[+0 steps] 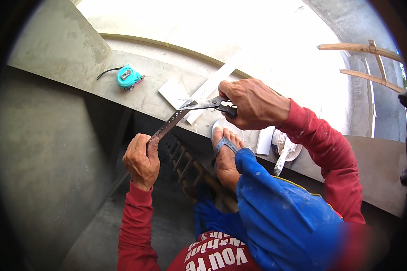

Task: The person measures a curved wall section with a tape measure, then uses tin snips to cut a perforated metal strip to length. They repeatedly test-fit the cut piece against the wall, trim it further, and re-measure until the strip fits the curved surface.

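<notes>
**Snips bite into a metal strip on a concrete ledge**

My right hand [253, 103] is closed around the handles of the snips [215, 104], whose blades meet the perforated metal strip [172, 122] near its upper end. My left hand [141, 159] is clenched on the strip's lower end, thumb pressed along it, so the strip slants up from left fist to blades, held in the air above the ledge [140, 92]. Just beside the snips, my foot [225, 156] in a blue-strapped sandal is planted on the ledge's edge, with my blue-trousered knee below it. A white ruler [210, 88] and a white card [174, 92] lie on the ledge behind the blades. Farther left along the ledge sits a turquoise tape measure [129, 77]. To the right of my foot rests a bowl [289, 147] holding a trowel [282, 158]. Wooden ladder rungs [185, 165] show below the ledge, between my hands.
</notes>
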Demonstrator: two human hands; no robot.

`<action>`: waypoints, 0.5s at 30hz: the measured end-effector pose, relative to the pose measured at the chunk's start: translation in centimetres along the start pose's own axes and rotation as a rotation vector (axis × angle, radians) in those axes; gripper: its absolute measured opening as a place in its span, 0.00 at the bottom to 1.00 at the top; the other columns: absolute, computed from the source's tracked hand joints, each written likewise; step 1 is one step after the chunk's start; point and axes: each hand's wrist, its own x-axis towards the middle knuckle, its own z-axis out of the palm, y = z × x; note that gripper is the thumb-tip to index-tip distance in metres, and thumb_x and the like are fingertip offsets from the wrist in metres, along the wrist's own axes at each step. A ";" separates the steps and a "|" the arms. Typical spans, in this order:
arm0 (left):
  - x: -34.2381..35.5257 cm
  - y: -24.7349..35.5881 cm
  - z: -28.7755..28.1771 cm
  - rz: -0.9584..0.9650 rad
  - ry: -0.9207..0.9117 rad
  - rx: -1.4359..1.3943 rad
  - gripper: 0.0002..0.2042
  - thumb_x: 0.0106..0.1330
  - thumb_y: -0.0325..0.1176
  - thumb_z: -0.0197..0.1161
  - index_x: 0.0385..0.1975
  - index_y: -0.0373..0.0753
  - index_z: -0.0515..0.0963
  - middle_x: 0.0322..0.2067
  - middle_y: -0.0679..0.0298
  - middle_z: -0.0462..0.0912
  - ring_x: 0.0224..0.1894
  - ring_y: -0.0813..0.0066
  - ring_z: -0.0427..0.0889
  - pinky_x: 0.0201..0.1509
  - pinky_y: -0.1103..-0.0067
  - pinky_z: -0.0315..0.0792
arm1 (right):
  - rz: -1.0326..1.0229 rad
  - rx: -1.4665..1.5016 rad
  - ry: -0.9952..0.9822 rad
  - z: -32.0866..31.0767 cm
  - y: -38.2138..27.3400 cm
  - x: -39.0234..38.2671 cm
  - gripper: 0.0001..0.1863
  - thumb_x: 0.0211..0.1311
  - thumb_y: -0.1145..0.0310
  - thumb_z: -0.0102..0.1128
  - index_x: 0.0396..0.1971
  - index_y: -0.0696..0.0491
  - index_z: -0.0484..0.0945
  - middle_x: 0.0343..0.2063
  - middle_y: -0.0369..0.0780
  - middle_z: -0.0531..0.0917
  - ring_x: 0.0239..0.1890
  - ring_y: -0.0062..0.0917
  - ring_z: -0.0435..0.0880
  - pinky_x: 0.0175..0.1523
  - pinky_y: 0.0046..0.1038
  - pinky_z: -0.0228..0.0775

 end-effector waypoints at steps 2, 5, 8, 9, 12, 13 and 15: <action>0.0 0.1 -0.2 -0.018 -0.022 -0.020 0.15 0.75 0.40 0.58 0.28 0.36 0.71 0.23 0.57 0.71 0.26 0.52 0.74 0.29 0.64 0.67 | -0.012 -0.005 -0.005 0.0 0.1 0.2 0.13 0.51 0.69 0.66 0.31 0.59 0.72 0.19 0.48 0.78 0.24 0.47 0.80 0.31 0.43 0.69; 0.1 0.1 -0.5 -0.033 -0.042 -0.053 0.15 0.75 0.39 0.58 0.28 0.36 0.71 0.23 0.56 0.72 0.26 0.51 0.74 0.29 0.63 0.67 | -0.037 0.030 0.009 0.0 0.3 0.4 0.13 0.51 0.66 0.62 0.27 0.60 0.73 0.16 0.49 0.78 0.21 0.49 0.81 0.30 0.45 0.71; 0.1 0.1 -0.5 -0.044 -0.053 -0.070 0.15 0.76 0.39 0.58 0.28 0.36 0.71 0.23 0.56 0.72 0.26 0.50 0.75 0.30 0.63 0.67 | -0.062 0.022 0.031 0.1 0.4 0.7 0.12 0.51 0.66 0.62 0.26 0.60 0.74 0.14 0.49 0.77 0.19 0.48 0.80 0.28 0.45 0.71; 0.1 0.2 -0.5 -0.055 -0.060 -0.070 0.15 0.76 0.39 0.58 0.28 0.36 0.71 0.23 0.56 0.72 0.26 0.50 0.75 0.30 0.63 0.67 | -0.059 0.023 0.025 0.0 0.5 0.7 0.12 0.52 0.66 0.62 0.26 0.60 0.74 0.14 0.49 0.77 0.19 0.47 0.80 0.28 0.45 0.71; 0.2 0.2 -0.6 -0.059 -0.068 -0.087 0.16 0.76 0.39 0.57 0.28 0.36 0.72 0.23 0.56 0.72 0.26 0.50 0.75 0.29 0.63 0.67 | -0.055 0.024 0.005 -0.1 0.5 0.8 0.11 0.52 0.66 0.62 0.25 0.60 0.74 0.14 0.48 0.78 0.19 0.46 0.80 0.28 0.44 0.71; 0.2 0.1 -0.6 -0.054 -0.070 -0.096 0.16 0.76 0.40 0.57 0.28 0.36 0.72 0.23 0.56 0.72 0.25 0.50 0.74 0.29 0.63 0.67 | -0.055 0.024 -0.001 -0.1 0.5 0.9 0.11 0.53 0.66 0.62 0.25 0.60 0.75 0.14 0.48 0.78 0.19 0.46 0.81 0.27 0.44 0.71; 0.2 0.1 -0.7 -0.067 -0.079 -0.111 0.16 0.76 0.40 0.57 0.28 0.36 0.72 0.23 0.56 0.72 0.25 0.50 0.74 0.29 0.63 0.67 | -0.050 0.021 -0.013 -0.2 0.5 0.9 0.11 0.53 0.66 0.62 0.24 0.59 0.75 0.14 0.48 0.78 0.18 0.45 0.80 0.27 0.44 0.71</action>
